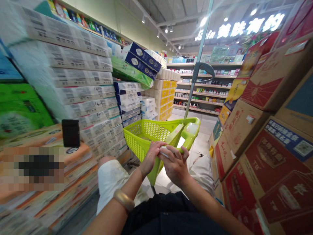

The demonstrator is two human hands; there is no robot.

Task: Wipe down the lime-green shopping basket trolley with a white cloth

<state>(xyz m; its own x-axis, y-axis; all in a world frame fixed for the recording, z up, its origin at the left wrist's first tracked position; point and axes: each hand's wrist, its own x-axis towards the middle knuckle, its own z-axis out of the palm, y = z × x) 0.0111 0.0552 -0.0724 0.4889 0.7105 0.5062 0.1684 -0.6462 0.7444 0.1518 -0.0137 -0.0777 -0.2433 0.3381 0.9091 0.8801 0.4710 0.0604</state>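
Observation:
A small whitish object (pixel 164 150) is between my two hands, mostly covered by fingers, so its kind cannot be made out. My left hand (pixel 152 156) has its fingers closed against the object's left end. Around the other side curl the fingers of my right hand (pixel 174 164). Both hands are over the near edge of a lime-green plastic shopping basket (pixel 134 137) with perforated walls. The basket has a thick green handle part (pixel 192 134) on its right, close to my right fingers. A gold bangle (pixel 124 200) circles my left wrist.
Stacked wrapped packs (pixel 85 78) rise on the left, beside orange packs (pixel 83 151) with a black object (pixel 70 133) on top. Cartons (pixel 254 124) line the right. A pole with a grey handle (pixel 195 73) stands beyond the basket, before stocked shelves (pixel 207 85).

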